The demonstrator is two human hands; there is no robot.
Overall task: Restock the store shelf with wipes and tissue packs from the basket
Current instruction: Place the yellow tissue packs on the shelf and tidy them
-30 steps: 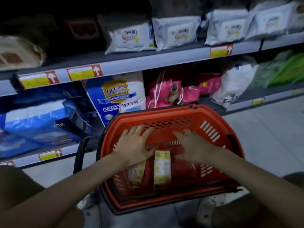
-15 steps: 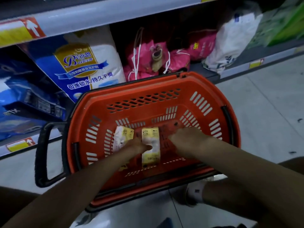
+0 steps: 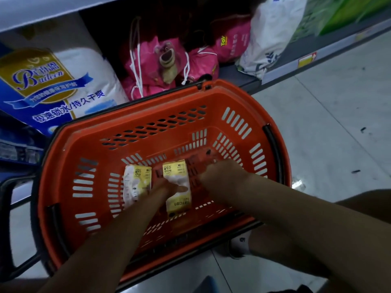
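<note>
While pale floor [image 3: 328, 134] fills the right side, the bottom shelf [image 3: 239, 72] runs across the top. It carries a blue-white bag [image 3: 63, 81], pink bags [image 3: 152, 66] and a white bag [image 3: 270, 34]. Close before it stands the orange basket [image 3: 61, 166], and both bare arms reach down into it. The right grip [image 3: 222, 172] is low at the basket bottom, just right of the packs, too blurred to tell whether it is clenched or slack. The left grip [image 3: 167, 187] lies between two yellow-white packs flat on the basket bottom. Its thumb is across the right pack [image 3: 177, 176], though I cannot tell whether it grasps it. The left pack [image 3: 135, 182] lies just beside.
</note>
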